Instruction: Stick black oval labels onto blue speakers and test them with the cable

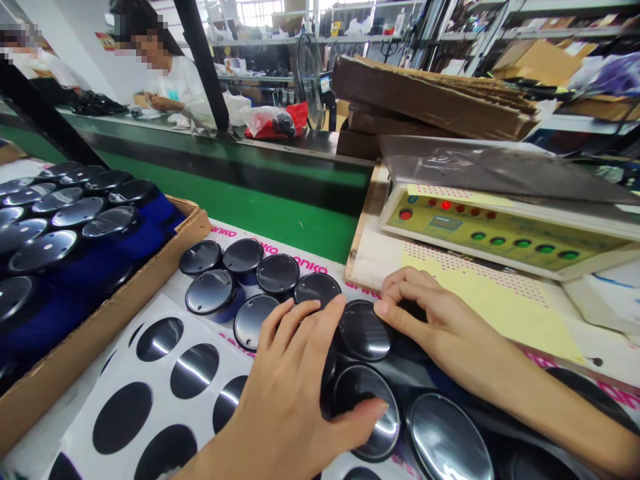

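Several dark blue cylinders with round, glossy black tops (210, 291) stand on white sheeting with pink lettering. Across the middle of them reaches my left hand (295, 373), its fingers spread and its thumb over one black top (367, 412). Farther right, my right hand (425, 310) has thumb and index finger close together at the edge of another black top (366, 329); whether anything thin is between them is too small to tell. A white sheet of round black stickers (123, 418) lies at the lower left, partly behind my left wrist.
At the left, a cardboard box (115, 307) holds more black-topped cylinders. An instrument with lit buttons (480, 230) stands at the right under a grey cover. Flattened cardboard (430, 100) is stacked behind it. Beyond the green belt (280, 207), a person (180, 83) sits working.
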Demonstrator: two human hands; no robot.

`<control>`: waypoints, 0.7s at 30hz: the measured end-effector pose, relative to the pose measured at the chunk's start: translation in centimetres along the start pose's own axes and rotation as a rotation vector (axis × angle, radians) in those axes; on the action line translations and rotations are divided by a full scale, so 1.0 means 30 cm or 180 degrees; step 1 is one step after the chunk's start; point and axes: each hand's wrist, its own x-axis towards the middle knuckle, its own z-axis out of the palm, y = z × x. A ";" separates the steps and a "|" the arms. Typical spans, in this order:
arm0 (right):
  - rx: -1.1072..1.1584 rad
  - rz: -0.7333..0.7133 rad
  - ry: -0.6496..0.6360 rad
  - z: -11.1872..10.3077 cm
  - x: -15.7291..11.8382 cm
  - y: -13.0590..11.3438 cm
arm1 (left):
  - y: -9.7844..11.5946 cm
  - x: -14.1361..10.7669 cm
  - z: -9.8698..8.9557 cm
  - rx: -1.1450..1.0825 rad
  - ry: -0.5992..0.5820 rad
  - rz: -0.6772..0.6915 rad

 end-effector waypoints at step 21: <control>-0.1577 -0.1365 0.0283 0.000 0.001 -0.006 | 0.004 0.012 -0.022 0.0642 -0.0802 0.0632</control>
